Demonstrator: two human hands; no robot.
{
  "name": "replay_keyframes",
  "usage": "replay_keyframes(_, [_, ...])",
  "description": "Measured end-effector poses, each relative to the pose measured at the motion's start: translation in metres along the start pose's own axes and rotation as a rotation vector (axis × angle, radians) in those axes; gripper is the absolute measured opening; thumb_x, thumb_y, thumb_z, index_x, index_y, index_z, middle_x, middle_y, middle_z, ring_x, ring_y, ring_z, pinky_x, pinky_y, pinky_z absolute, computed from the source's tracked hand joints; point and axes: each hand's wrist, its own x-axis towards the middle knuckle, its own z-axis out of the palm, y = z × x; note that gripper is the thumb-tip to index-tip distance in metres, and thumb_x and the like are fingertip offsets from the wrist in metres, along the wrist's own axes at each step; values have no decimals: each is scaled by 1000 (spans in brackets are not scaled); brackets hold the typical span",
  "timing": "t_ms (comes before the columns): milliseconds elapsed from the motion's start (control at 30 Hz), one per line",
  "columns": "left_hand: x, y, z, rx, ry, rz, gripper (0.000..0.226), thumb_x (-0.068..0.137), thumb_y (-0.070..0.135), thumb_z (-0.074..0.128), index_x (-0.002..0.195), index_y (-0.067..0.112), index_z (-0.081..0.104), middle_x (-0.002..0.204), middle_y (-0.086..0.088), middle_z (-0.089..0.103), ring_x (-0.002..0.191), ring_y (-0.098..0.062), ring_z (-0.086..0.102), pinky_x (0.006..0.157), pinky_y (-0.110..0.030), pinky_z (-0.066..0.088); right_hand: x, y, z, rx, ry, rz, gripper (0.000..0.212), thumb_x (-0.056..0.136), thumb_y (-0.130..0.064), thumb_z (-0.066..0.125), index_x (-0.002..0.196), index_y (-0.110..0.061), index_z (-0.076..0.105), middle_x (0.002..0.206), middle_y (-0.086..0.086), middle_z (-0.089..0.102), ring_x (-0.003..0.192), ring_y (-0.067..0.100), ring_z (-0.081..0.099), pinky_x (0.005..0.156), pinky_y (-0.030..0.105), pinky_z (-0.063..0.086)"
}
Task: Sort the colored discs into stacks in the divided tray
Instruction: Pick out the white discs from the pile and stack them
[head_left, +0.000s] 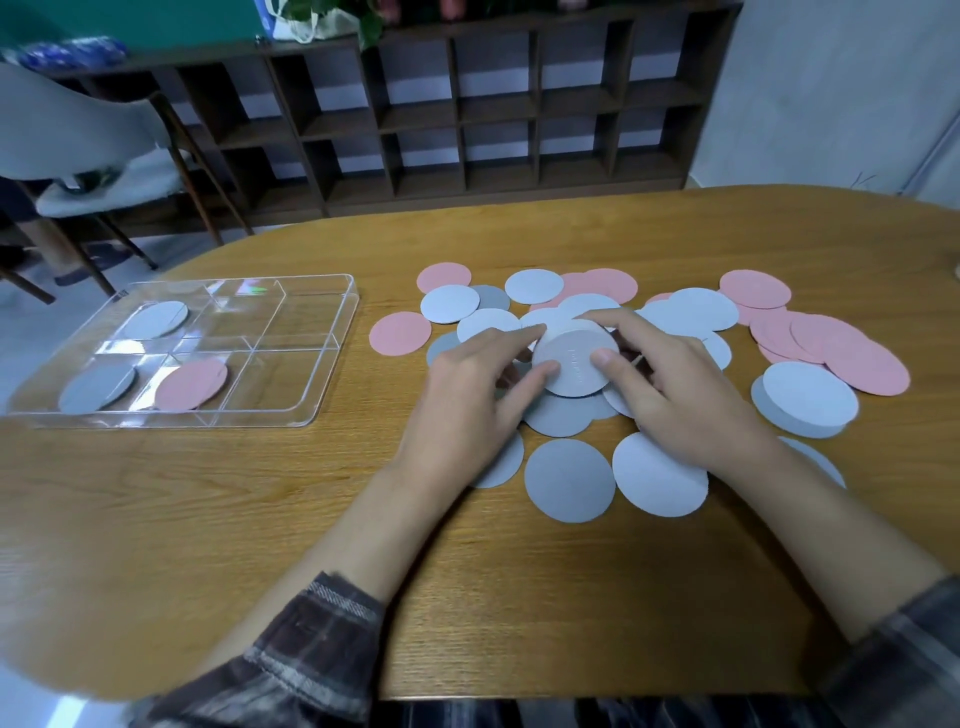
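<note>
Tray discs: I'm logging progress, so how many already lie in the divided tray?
3: a pale disc in the tray, far-left compartment; a grey disc near-left; a pink disc near-middle. More could be stacked under each.

No writing, label or number can be read. The pale disc (575, 358) at the centre of the frame carries a short line of faint raised marks, too blurred to make out.
</note>
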Motion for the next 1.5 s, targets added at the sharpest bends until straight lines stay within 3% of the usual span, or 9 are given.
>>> replay_keyframes(200, [5, 11, -3, -86, -207, -99, 46, 96, 39, 71, 137, 32, 50, 91, 9, 66, 68, -12, 62, 68, -35, 55, -9, 7, -13, 53, 85, 53, 26, 106, -22, 51, 129, -30, 59, 92, -3, 67, 80, 14, 57, 66, 23, 40])
replay_keyframes(333, [9, 18, 1, -83, -327, -43, 26, 89, 48, 77, 105, 30, 67, 85, 11, 66, 74, -11, 62, 69, -39, 54, -25, 16, -27, 49, 150, 81, 25, 106, -23, 51, 126, -35, 59, 92, -3, 69, 79, 12, 58, 65, 23, 42])
replay_keyframes(433, [12, 33, 7, -90, -460, 1, 37, 74, 58, 87, 95, 30, 74, 89, 12, 67, 82, -8, 62, 71, -27, 50, -32, 22, -36, 62, 188, 101, 26, 106, -23, 51, 128, -34, 60, 85, 0, 68, 68, 12, 54, 61, 25, 41])
replay_keyframes(567, [12, 44, 21, -88, -572, 64, 52, 61, 66, 90, 95, 31, 73, 92, 10, 67, 86, -12, 62, 75, -34, 53, -35, 28, -40, 58, 197, 108, 27, 106, -23, 52, 130, -32, 60, 83, 4, 67, 65, 13, 53, 59, 25, 40])
replay_keyframes(833, [11, 42, 19, -225, -572, -50, 39, 67, 39, 97, 98, 27, 77, 91, 8, 70, 79, -10, 60, 71, -24, 51, -30, 32, -34, 49, 168, 100, 30, 105, -23, 52, 132, -31, 61, 77, 0, 62, 67, 14, 53, 60, 23, 39])
replay_keyframes(933, [12, 41, 15, -348, -568, -127, 29, 75, 22, 95, 96, 19, 75, 86, -3, 72, 71, -5, 57, 69, -14, 46, -29, 32, -33, 32, 165, 103, 38, 105, -25, 52, 141, -39, 57, 75, 7, 62, 71, 26, 59, 67, 36, 46])
replay_keyframes(1100, [14, 38, 14, -583, -451, -284, 20, 84, 11, 87, 98, 12, 72, 82, -6, 66, 71, -15, 55, 68, -26, 49, -26, 30, -31, 35, 166, 95, 43, 105, -27, 53, 141, -51, 53, 76, 17, 66, 74, 35, 62, 70, 49, 51])
replay_keyframes(1300, [15, 34, 20, -520, -155, -328, 21, 84, 14, 86, 96, 18, 70, 90, -6, 68, 72, -14, 60, 69, -27, 52, -29, 17, -25, 169, 153, 103, 41, 107, -19, 50, 140, -41, 60, 74, 7, 63, 76, 22, 59, 75, 42, 49])
replay_keyframes(1500, [15, 33, 24, -334, -102, -270, 27, 87, 28, 85, 111, 21, 78, 88, 4, 72, 71, -8, 63, 70, -17, 48, -27, 18, -22, 159, 112, 98, 41, 109, -19, 43, 142, -40, 58, 80, -3, 65, 81, 15, 60, 80, 38, 50])
